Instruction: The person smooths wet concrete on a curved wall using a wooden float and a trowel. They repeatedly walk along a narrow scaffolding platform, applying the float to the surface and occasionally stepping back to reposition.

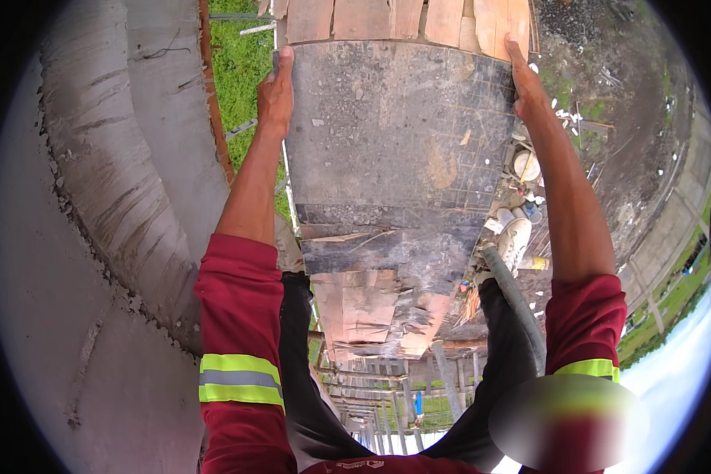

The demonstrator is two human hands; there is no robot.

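A wide, worn plywood panel stretches in front of me and down between my legs. Its dark grey face carries dust and grit, and toward the near end the surface is torn, showing reddish wood. At the panel's far left edge, my left hand is closed round the side with the thumb toward the top. Across from it, my right hand grips the right edge, fingers stretched along the side and partly hidden. Both arms reach out straight, in red sleeves with a reflective band.
A rough concrete wall rises at my left. Grass shows in the gap beside it. My right shoe stands near a grey pipe and a white bucket. Scaffold poles lie below; debris-strewn ground is at right.
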